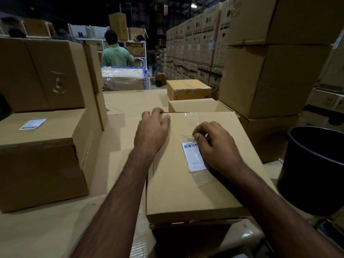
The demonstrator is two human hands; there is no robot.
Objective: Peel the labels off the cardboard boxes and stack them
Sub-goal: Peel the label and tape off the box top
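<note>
The white barcode label [193, 155] lies under a clear tape strip on top of the cardboard box [186, 183] that sits right beneath both hands. The right hand [216, 146] rests over the label's right side, its thumb and forefinger curled and pinching at the upper corner of the tape, though the dim light makes it hard to say whether an edge has actually lifted. The left hand [153, 129] lies on the box's far left corner, fingers hooked over the far edge and thumb flat on top, steadying it.

As far as can be judged, the work on this box has only begun: the label looks fully stuck down, so peeling and stacking both remain. To the left of the left hand, a second box [37, 164] carries its own small label [33, 124], so that one also appears undone.

Beyond the hands, smaller boxes [188, 89] stand on the same cardboard surface. To the right of the right hand stands a dark round bin [314, 164], close beside the box, a likely place for peeled labels. Tall stacks of cartons [260, 81] rise behind it, and further off a person in a green shirt [117, 54] stands with their back turned. Nothing blocks the label itself.
</note>
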